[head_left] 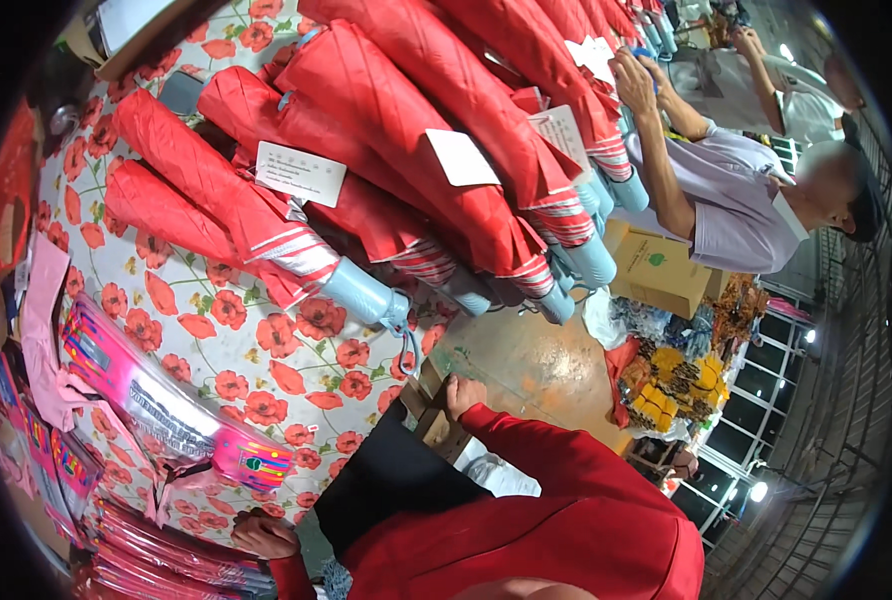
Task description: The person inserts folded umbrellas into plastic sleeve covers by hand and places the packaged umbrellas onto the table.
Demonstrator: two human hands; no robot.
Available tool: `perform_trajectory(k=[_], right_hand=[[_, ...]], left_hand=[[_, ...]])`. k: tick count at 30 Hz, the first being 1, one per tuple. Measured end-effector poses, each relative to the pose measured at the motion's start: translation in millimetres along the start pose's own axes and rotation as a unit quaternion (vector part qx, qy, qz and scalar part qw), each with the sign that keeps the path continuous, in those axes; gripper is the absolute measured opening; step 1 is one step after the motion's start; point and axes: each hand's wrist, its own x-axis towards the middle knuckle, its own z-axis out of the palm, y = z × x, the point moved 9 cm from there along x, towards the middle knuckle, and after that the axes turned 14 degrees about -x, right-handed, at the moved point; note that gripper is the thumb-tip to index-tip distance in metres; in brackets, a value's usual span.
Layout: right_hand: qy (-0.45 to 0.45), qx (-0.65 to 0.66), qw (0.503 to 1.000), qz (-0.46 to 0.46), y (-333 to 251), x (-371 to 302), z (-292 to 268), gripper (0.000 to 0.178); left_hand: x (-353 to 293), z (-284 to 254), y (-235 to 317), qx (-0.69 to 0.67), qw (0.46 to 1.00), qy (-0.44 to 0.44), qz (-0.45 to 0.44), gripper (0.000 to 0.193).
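Observation:
My left hand (266, 535) is at the near edge of the table, fingers curled in, with nothing visible in it. It is nearest to a stack of pink plastic-wrapped packages (171, 550). My right hand (463, 396) is loosely closed off the table's right edge, also with nothing visible in it. Beyond it lies a heap of folded red umbrellas (396, 150) with light blue handles. The nearest umbrella (196, 205) has its handle (364, 290) and wrist strap pointing toward my right hand. White printed tags (300, 173) hang from several of them.
A poppy-patterned cloth (266, 375) covers the table. A pink clear-wrapped package (166, 405) and pink ribbon (46, 330) lie at the left. To the right, a co-worker (736, 200) handles an umbrella, with a cardboard box (663, 268) and yellow bundles (666, 385) nearby.

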Motion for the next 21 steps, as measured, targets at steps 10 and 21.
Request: perform_trajectory(k=[10,21], right_hand=[[0.038,0.016,0.998,-0.039,33,-61,2,0.044],[0.08,0.046,0.993,-0.07,59,-150,26,0.051]], left_hand=[[-51,-54,41,0.04,0.992,0.102,0.058,0.018],[-118,-106,57,-0.046,0.981,0.177,0.067,0.006]])
